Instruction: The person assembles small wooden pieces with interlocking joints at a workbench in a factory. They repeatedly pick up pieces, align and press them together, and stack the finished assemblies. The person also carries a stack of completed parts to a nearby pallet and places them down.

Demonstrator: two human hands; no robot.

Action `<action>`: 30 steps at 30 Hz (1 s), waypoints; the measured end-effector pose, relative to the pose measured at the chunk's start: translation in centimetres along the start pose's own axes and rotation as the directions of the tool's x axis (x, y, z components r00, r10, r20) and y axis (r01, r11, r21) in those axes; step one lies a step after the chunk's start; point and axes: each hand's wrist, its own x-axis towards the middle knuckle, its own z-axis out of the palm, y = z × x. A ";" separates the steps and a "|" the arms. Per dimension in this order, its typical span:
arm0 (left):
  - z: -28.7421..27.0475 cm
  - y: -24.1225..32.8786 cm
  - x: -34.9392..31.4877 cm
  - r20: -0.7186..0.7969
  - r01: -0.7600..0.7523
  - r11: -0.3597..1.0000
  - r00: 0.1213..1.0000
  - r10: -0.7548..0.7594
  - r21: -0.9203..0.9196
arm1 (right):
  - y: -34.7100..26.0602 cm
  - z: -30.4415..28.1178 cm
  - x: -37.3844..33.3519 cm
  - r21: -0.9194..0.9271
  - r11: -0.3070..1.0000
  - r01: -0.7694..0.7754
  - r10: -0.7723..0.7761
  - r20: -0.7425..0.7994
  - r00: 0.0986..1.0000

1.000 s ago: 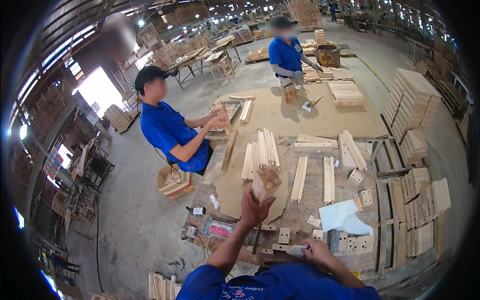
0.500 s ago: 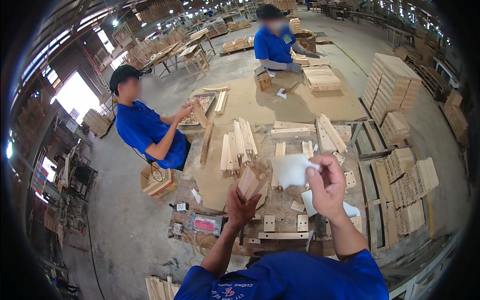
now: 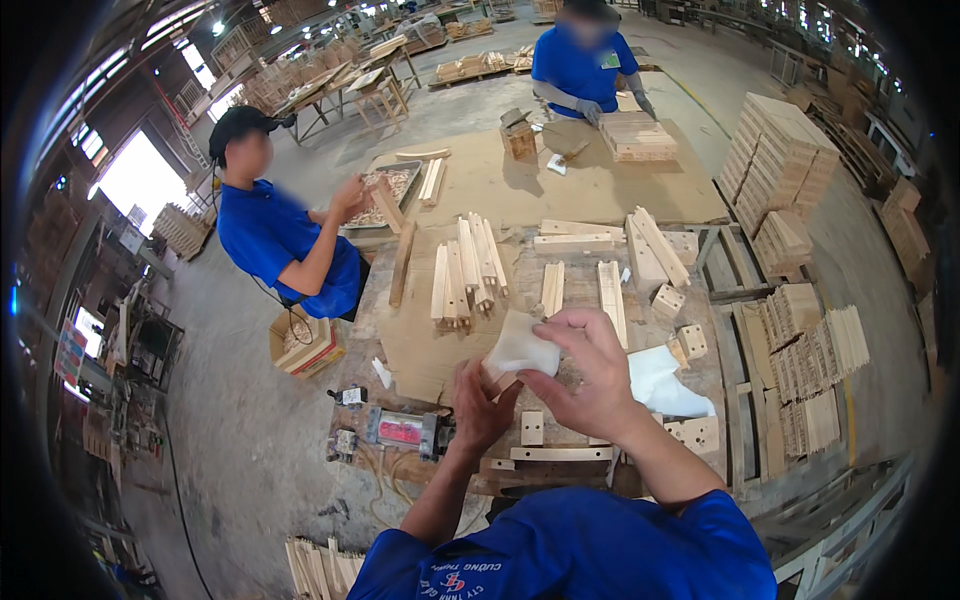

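My left hand (image 3: 481,408) is wrapped round a bundle of short wooden pieces (image 3: 497,381), mostly covered in this view. Thumb and fingers of my right hand (image 3: 590,375) pinch a thin white sheet (image 3: 524,345), soft and foam-like, which lies over the top of the wood. Both hands are close together above the near side of the workbench. To the right of my right hand, another white sheet (image 3: 668,382) rests on the bench beside small drilled wooden blocks (image 3: 691,341). Beyond my hands stand bundled wooden strips (image 3: 468,268).
A clamp-like fixture with a pink-red panel (image 3: 400,430) sits left of my forearm. One co-worker (image 3: 290,235) handles wood at the left by a tray of small pieces (image 3: 402,181); another (image 3: 585,70) touches a stack of boards (image 3: 637,136). Tall wood stacks (image 3: 777,155) stand right.
My right hand has moved left and down, bringing the white sheet onto the wood in my left hand. The far co-worker's hands have moved to the board stack. The view has shifted slightly.
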 end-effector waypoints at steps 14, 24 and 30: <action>1.7 -0.6 -2.4 0.065 0.014 1.000 0.998 -0.014 0.000 | 1.9 -2.0 -2.3 0.541 0.721 -0.433 0.613 -0.207 0.763; 1.7 -0.4 -1.6 0.021 -0.032 0.998 0.999 0.031 0.045 | 2.3 0.8 -3.2 0.043 0.958 -0.284 0.286 -0.202 0.937; 1.5 -1.6 -2.0 0.110 -0.053 0.995 0.993 0.044 0.081 | 2.9 -1.0 -5.1 0.021 0.944 -0.329 0.329 -0.018 0.944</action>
